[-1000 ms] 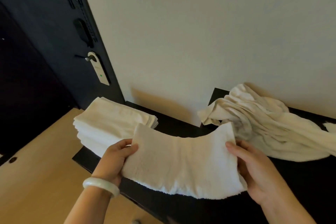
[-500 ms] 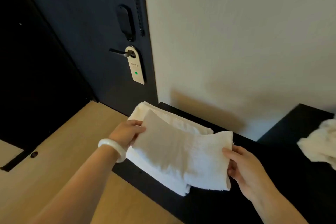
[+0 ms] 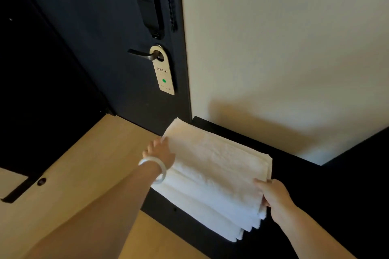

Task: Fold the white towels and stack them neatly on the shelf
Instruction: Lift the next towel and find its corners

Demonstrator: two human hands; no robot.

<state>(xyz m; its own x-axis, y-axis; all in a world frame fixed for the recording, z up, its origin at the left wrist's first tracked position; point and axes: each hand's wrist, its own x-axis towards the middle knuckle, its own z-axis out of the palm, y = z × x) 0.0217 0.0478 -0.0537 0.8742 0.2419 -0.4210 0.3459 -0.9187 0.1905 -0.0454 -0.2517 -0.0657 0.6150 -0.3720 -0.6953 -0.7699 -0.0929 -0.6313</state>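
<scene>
**A:** Where is the towel in relation to the hands?

**B:** The top towel [image 3: 216,160] lies flat on the stack of towels [image 3: 210,206], at the left end of the black shelf [image 3: 315,195], close to the dark door [image 3: 94,48]. It sits between the hands. The left hand [image 3: 161,151] is at its far-left corner and the right hand [image 3: 273,195] is at its near-right edge.

**A:** Which way does its long axis run?

**B:** As I read it, left to right along the shelf, from one hand to the other. Each hand is at a short end.

**A:** Are both hands gripping it?

**B:** The right hand is. Its thumb rests on top and its fingers curl under the edge in a pinch. I can't tell how many layers are in that pinch. The left hand's fingertips meet the corner, but its back faces the camera, so I can't tell whether it is pinching or only touching.

**A:** What does the next move depend on?

**B:** Probably on alignment. The layers fan out in steps at the near-right corner, just beside the right hand. That hand is better placed to push them flush, while the left hand steadies the far-left corner.
</scene>
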